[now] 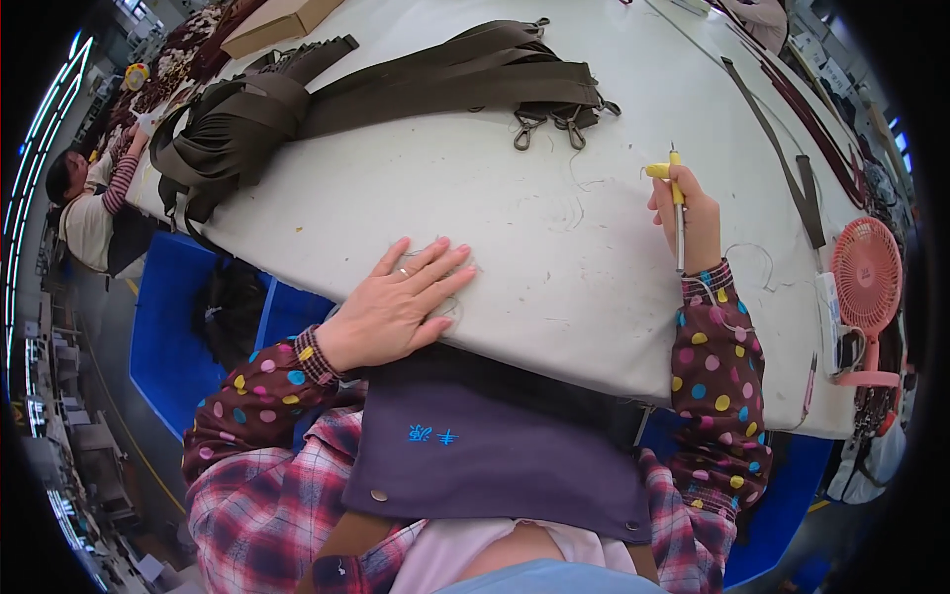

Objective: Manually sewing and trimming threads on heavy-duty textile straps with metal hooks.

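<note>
My left hand (401,307) lies open on the pale padded table (376,188) near its front edge, fingers spread over some loose threads. My right hand (691,223) is closed round a slim yellow-and-silver tool (676,183), held upright over the table's right part. Beyond my hands, a bundle of dark olive straps (228,129) lies at the back left, with long lengths stretching right to several metal snap hooks (577,134). Loose threads lie beside my right hand. A purple cloth (495,445) hangs at my front below the table edge.
Blue bins (173,327) stand below the table. A pink fan (864,272), a thin pink tool (808,386) and a dark strap (807,188) are at the right. A cardboard box (277,22) sits at the back. A co-worker (94,213) in striped sleeves is at the left.
</note>
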Demonstrator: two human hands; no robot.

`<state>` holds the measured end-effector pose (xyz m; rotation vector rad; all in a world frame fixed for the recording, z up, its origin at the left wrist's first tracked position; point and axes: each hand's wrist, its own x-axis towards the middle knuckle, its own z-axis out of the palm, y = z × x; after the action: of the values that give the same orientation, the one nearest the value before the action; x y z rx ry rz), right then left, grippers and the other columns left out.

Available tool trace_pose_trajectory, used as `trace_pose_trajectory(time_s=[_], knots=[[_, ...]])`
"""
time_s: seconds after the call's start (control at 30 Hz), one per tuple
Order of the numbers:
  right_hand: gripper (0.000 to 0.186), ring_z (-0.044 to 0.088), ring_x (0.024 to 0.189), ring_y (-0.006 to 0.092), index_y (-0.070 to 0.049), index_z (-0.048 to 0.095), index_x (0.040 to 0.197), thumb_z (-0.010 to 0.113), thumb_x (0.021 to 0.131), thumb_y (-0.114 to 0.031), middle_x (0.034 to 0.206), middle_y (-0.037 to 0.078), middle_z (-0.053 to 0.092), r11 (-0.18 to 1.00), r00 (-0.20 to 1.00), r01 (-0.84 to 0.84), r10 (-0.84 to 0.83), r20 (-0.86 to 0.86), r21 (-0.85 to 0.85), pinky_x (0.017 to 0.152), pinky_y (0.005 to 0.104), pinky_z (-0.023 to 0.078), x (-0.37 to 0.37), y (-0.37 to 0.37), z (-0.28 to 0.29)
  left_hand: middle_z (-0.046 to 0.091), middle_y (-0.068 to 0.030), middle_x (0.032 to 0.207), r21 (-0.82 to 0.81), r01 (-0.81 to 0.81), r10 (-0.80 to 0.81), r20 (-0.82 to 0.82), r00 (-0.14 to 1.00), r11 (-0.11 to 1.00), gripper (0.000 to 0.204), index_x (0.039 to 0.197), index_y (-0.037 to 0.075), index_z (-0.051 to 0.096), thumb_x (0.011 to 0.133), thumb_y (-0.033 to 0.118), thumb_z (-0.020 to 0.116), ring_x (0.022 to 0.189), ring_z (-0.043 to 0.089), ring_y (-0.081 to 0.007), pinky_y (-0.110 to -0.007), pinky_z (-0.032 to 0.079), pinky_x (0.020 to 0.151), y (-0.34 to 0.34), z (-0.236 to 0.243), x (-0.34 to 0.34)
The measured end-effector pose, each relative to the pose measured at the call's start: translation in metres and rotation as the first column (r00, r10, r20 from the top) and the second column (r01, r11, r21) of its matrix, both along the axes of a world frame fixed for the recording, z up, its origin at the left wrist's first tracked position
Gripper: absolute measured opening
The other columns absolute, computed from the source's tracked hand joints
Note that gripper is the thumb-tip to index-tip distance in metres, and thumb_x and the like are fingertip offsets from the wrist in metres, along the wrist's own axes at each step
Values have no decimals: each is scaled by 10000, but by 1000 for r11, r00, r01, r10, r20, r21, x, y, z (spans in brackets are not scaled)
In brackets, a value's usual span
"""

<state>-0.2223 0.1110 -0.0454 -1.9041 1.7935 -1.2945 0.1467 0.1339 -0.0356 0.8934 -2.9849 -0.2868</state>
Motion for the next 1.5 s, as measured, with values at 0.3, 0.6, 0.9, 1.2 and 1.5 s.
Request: trace_pose_trajectory(time_s=[0.3,0.6,0.9,1.2,1.5], knots=[[103,574,533,97,-64,560,996,566,934,-145,641,39,591,1000,1000,23,-23,2,10,497,233,465,-3,0,4,603,-86,1155,-283,-552,553,-85,829,784,214,1065,82,626,858,107,576,1143,539,-253,-443,338,1024,51,-40,186],[106,517,527,65,-28,565,997,543,949,-120,656,21,563,999,997,42,-42,64,-4,481,206,429,-1,-4,5,380,-124,1447,-2,19,-18,-430,903,1000,531,1345,145,471,851,267,622,1332,366,-296,-438,298,1087,16,-10,-16],[58,587,539,110,-61,556,954,584,915,-93,637,38,590,997,998,58,-57,6,-49,506,236,464,-5,4,0,532,-108,1293,121,-63,85,-182,980,991,342,1236,113,553,916,235,568,1199,499,-272,-392,401,986,-70,26,29],[55,641,583,184,-52,582,939,597,887,-61,651,72,620,995,995,95,-95,-8,6,550,268,491,-10,3,-3,479,-135,1337,-341,-365,357,-88,930,866,909,1397,28,356,725,515,725,1261,422,-273,-441,349,1018,-232,8,-8],[61,623,560,200,-29,578,903,611,854,-15,645,79,606,999,999,39,-39,-20,14,535,274,481,-11,4,-8,539,-170,1209,-235,-437,456,31,889,868,954,1371,40,389,654,541,771,1141,519,-300,-420,419,937,-254,23,4]])
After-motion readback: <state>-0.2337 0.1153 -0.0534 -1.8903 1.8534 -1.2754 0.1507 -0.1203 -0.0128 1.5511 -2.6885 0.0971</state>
